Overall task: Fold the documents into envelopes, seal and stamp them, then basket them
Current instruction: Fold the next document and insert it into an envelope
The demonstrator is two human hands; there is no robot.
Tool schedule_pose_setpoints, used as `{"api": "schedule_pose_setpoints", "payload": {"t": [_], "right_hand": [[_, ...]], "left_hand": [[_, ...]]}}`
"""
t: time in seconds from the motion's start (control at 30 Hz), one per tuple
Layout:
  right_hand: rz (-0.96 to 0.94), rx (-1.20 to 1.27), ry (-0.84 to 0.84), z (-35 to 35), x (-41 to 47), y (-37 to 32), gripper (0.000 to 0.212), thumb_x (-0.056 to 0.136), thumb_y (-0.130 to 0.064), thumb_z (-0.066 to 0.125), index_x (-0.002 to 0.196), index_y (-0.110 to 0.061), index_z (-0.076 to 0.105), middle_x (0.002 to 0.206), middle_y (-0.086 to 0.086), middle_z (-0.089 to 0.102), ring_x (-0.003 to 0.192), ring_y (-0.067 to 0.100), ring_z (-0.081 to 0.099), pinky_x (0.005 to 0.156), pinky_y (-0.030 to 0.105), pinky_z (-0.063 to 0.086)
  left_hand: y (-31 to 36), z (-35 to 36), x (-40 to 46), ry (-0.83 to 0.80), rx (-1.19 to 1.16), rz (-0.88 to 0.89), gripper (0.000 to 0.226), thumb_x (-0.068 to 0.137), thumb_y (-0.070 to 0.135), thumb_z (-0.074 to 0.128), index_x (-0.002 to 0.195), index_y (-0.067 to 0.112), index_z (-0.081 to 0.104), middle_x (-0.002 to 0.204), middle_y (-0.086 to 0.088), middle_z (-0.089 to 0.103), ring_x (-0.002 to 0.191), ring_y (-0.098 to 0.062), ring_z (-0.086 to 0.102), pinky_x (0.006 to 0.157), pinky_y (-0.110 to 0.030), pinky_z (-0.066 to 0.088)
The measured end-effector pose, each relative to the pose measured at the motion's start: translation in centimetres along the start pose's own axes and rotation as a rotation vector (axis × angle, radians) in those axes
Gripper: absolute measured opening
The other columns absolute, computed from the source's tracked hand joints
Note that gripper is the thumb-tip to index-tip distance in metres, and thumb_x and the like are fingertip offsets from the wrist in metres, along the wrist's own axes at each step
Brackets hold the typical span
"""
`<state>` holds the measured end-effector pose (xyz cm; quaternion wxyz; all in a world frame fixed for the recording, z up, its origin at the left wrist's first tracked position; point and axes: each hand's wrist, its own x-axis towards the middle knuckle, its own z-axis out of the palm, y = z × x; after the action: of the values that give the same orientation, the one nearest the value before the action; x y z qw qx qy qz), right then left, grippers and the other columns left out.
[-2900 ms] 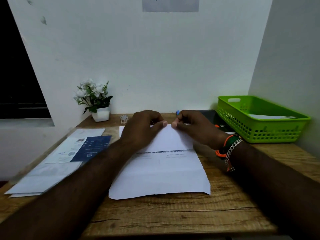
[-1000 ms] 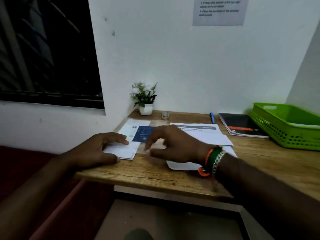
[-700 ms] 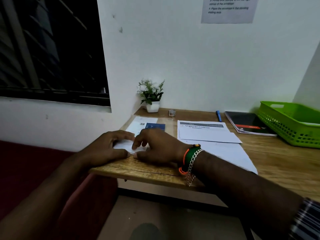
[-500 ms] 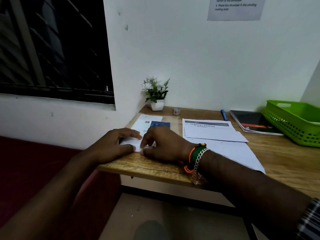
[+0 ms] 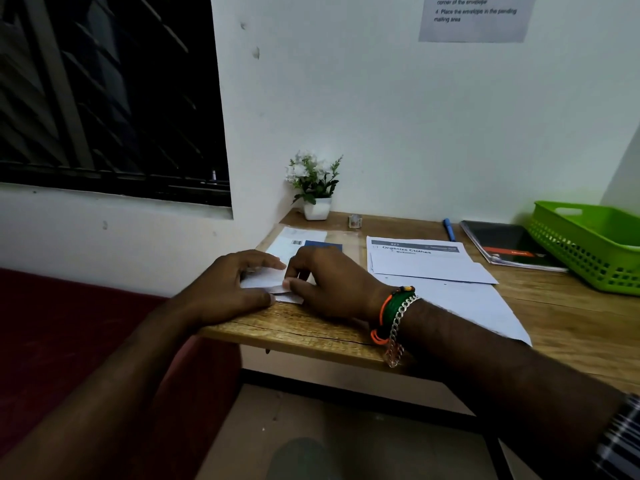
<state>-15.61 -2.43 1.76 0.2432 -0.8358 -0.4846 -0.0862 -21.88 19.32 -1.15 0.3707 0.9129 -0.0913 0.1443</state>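
A small stack of white envelopes (image 5: 265, 278) lies at the desk's left front corner. My left hand (image 5: 228, 289) grips the top envelope, its near edge lifted off the stack. My right hand (image 5: 329, 280) pinches the same envelope's right edge between thumb and fingers. The folded document (image 5: 426, 263), headed "Organize Clothes", lies on an unfolded white sheet (image 5: 474, 306) in the middle of the desk. A green plastic basket (image 5: 588, 251) stands at the right end, most of its inside hidden.
More printed sheets, one with a blue panel (image 5: 322, 244), lie behind the envelopes. A potted plant (image 5: 316, 188), a small object (image 5: 354, 221), a blue pen (image 5: 449, 229) and a dark notebook (image 5: 505, 245) line the back. The desk's left edge drops off beside my left hand.
I turned from the folded sheet to the envelope stack on the left. Both hands reached it, and the top envelope's edge is now lifted between them.
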Motion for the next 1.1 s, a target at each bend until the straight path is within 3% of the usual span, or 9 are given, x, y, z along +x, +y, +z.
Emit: {"api": "schedule_pose_setpoints", "payload": {"t": [0.1, 0.2, 0.4, 0.53, 0.63, 0.77, 0.9, 1.0, 1.1], "right_hand": [[-0.047, 0.060, 0.061, 0.0, -0.1, -0.8, 0.015, 0.098, -0.027, 0.059, 0.091, -0.018, 0.068, 0.091, -0.002, 0.067, 0.085, 0.014, 0.062, 0.079, 0.044, 0.053], [-0.071, 0.120, 0.164, -0.5, -0.2, -1.9, 0.014, 0.099, -0.028, 0.059, 0.087, -0.021, 0.065, 0.087, -0.006, 0.067, 0.081, 0.012, 0.063, 0.076, 0.043, 0.053], [-0.097, 0.343, 0.375, -3.0, -1.2, -4.7, 0.015, 0.100, -0.020, 0.061, 0.087, -0.013, 0.066, 0.077, -0.011, 0.063, 0.073, 0.006, 0.061, 0.066, 0.024, 0.050], [-0.026, 0.512, 0.496, -5.2, -1.8, -6.2, 0.018, 0.100, -0.021, 0.061, 0.086, -0.011, 0.066, 0.074, -0.004, 0.065, 0.072, 0.021, 0.066, 0.067, 0.046, 0.058], [0.033, 0.697, 0.555, -7.6, -3.0, -7.0, 0.020, 0.102, -0.019, 0.060, 0.091, -0.003, 0.065, 0.074, 0.010, 0.065, 0.069, 0.026, 0.066, 0.064, 0.046, 0.061], [0.096, 0.884, 0.630, -10.7, -5.5, -6.5, 0.021, 0.103, -0.017, 0.058, 0.093, 0.000, 0.065, 0.077, 0.010, 0.065, 0.071, 0.018, 0.064, 0.064, 0.027, 0.055], [0.195, 0.933, 0.681, -13.6, -8.3, -3.8, 0.018, 0.101, -0.022, 0.059, 0.091, -0.012, 0.069, 0.083, 0.000, 0.067, 0.074, 0.012, 0.064, 0.064, 0.023, 0.053], [0.235, 0.848, 0.664, -15.6, -9.8, -1.1, 0.015, 0.094, -0.029, 0.071, 0.104, -0.017, 0.073, 0.081, -0.004, 0.069, 0.080, 0.010, 0.065, 0.068, 0.026, 0.053], [0.278, 0.865, 0.604, -16.5, -10.5, 2.3, 0.033, 0.084, -0.012, 0.081, 0.115, -0.017, 0.071, 0.072, 0.000, 0.064, 0.072, 0.014, 0.063, 0.066, 0.029, 0.051]], "left_hand": [[0.4, 0.0, -0.3, 0.093, -0.002, 0.037, 0.053, 0.072, 0.025, 0.085, 0.119, 0.044, 0.067, 0.123, 0.021, 0.067, 0.108, 0.003, 0.063, 0.091, -0.029, 0.054], [1.1, -0.1, -0.8, 0.204, -0.021, 0.078, 0.063, 0.070, 0.030, 0.083, 0.129, 0.040, 0.063, 0.128, 0.018, 0.066, 0.119, -0.001, 0.061, 0.105, -0.040, 0.051], [3.4, 0.2, -2.3, 0.664, -0.063, 0.245, 0.084, 0.074, 0.030, 0.083, 0.145, 0.018, 0.041, 0.126, 0.002, 0.062, 0.121, -0.017, 0.061, 0.099, -0.046, 0.051], [7.1, 2.2, -2.8, 0.786, -0.068, 0.223, 0.111, 0.069, 0.053, 0.079, 0.159, 0.019, 0.022, 0.151, 0.008, 0.043, 0.133, -0.009, 0.050, 0.104, -0.029, 0.046], [10.1, 3.5, -1.8, 0.846, 0.010, 0.204, 0.134, 0.063, 0.063, 0.084, 0.163, 0.017, 0.007, 0.154, 0.000, 0.039, 0.138, -0.016, 0.046, 0.109, -0.038, 0.046], [14.2, 4.4, 0.2, 0.823, 0.145, 0.130, 0.124, 0.061, 0.062, 0.079, 0.160, 0.025, 0.015, 0.156, 0.001, 0.034, 0.141, -0.023, 0.040, 0.109, -0.060, 0.041], [17.4, 4.1, 2.2, 0.703, 0.534, 0.176, 0.116, 0.060, 0.070, 0.065, 0.159, 0.031, 0.020, 0.140, 0.002, 0.038, 0.125, -0.023, 0.041, 0.100, -0.049, 0.034], [18.9, 4.2, 4.3, 0.617, 0.733, 0.260, 0.112, 0.062, 0.075, 0.058, 0.159, 0.031, 0.023, 0.135, 0.002, 0.039, 0.118, -0.024, 0.042, 0.094, -0.044, 0.032], [19.2, 5.2, 7.1, 0.496, 0.801, 0.297, 0.115, 0.061, 0.074, 0.064, 0.159, 0.032, 0.020, 0.137, 0.003, 0.038, 0.120, -0.024, 0.042, 0.096, -0.047, 0.033]]}}
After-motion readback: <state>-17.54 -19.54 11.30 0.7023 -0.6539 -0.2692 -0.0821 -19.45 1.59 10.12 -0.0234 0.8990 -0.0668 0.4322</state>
